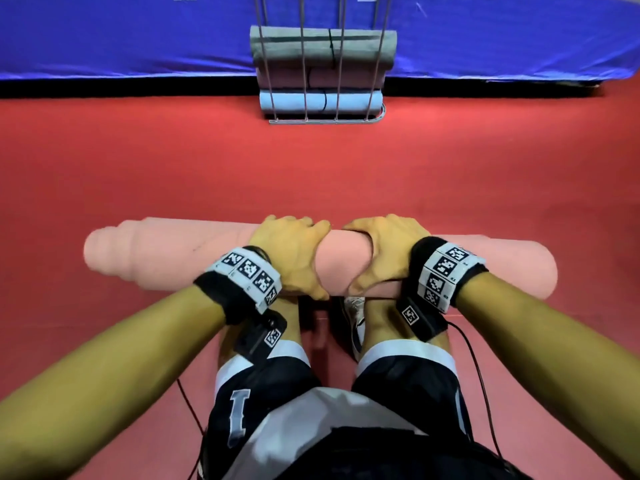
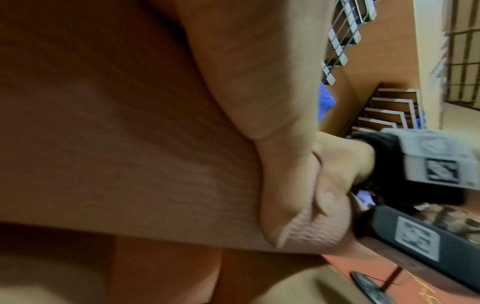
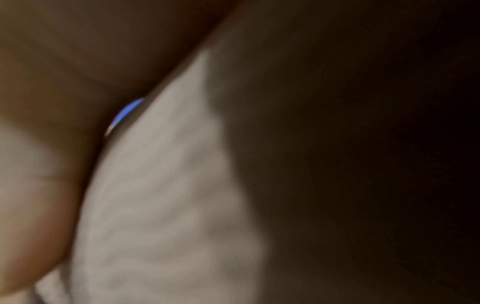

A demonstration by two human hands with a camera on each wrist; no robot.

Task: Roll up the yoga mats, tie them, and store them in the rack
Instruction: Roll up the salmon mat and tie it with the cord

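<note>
A rolled pink yoga mat (image 1: pixel 180 252) lies crosswise in front of me over the red floor, its left end telescoped out in steps. My left hand (image 1: pixel 291 252) grips the roll just left of its middle, and my right hand (image 1: pixel 384 251) grips it just right of the middle, fingers over the top and thumbs at the near side. In the left wrist view the ribbed mat (image 2: pixel 116 144) fills the frame, with my left thumb (image 2: pixel 283 185) pressed on it. The right wrist view is dark and blurred, showing only the mat's ribbed surface (image 3: pixel 161 195).
A wire rack (image 1: pixel 322 117) stands ahead at the floor's far edge, holding three tied rolled mats: grey (image 1: pixel 284 46) on top, pink (image 1: pixel 353 77) in the middle, light blue (image 1: pixel 349 102) at the bottom. A blue crash pad (image 1: pixel 121 36) runs behind it. My legs and a shoe (image 1: pixel 355 318) are below the roll.
</note>
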